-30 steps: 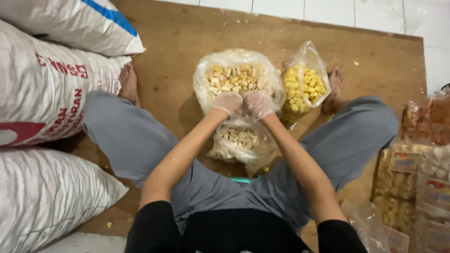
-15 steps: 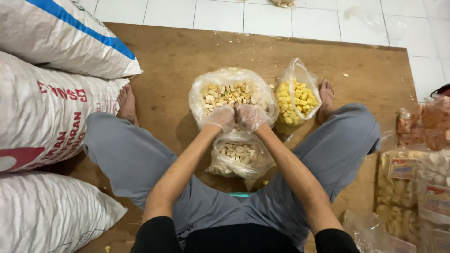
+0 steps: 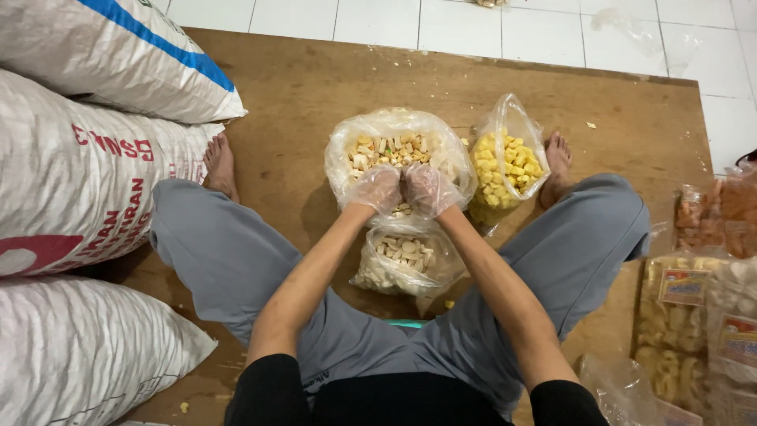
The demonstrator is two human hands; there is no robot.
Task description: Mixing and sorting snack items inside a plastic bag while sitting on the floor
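I sit on a wooden board (image 3: 315,87) with legs spread. My left hand (image 3: 377,189) and my right hand (image 3: 427,190), both in thin clear plastic gloves, are pressed together and cupped around pale crackers at the near rim of a large clear bag of pale crackers (image 3: 394,146). Right below my hands lies a smaller clear bag (image 3: 406,260) partly filled with the same crackers. A clear bag of yellow crackers (image 3: 509,162) stands upright to the right of the large bag.
Big white woven sacks (image 3: 71,181) are stacked along the left. Packed bags of snacks (image 3: 702,315) lie at the right. White floor tiles (image 3: 505,24) lie beyond the board. Crumbs are scattered on the wood.
My hands have drawn slightly toward me, from over the large bag's crackers to its near rim, still cupped together. The view has shifted a little.
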